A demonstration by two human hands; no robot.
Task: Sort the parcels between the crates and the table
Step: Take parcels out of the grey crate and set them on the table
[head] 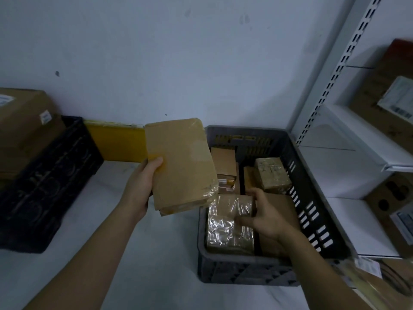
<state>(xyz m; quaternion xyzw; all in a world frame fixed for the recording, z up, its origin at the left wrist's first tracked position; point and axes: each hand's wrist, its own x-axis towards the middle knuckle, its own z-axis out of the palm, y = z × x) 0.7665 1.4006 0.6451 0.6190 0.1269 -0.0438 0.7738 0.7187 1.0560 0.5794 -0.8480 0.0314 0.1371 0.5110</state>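
Left hand (143,186) grips a flat brown parcel (181,164) by its left edge, thumb on the front face, fingers behind. The parcel is held upright and slightly tilted, lifted clear of the desk (143,253), its lower right corner overlapping the near-left rim of the grey crate (317,180). Clear tape shines along its top and lower edges; what looks like a second thin packet sits behind it at the bottom.

Right hand (266,218) reaches down into the grey crate, fingers curled over the far end of a tape-wrapped parcel (230,227) lying flat along the crate's left side. Contact is plain; whether it is lifted I cannot tell.

Elsewhere in the crate: a small taped box (272,173) toward the far right, a small brown carton (223,162) at the far left, and a flat brown parcel partly hidden under the right forearm.

On the desk to the left, well apart from the grey crate, sits a black crate (47,184) holding a large cardboard box (24,121) with white labels. A yellow band (116,142) runs along the base of the wall between the two crates.

To the right stands white shelving (348,135) with slotted uprights, carrying labelled cartons (388,101). Picture is dim and blurred at the right edge.
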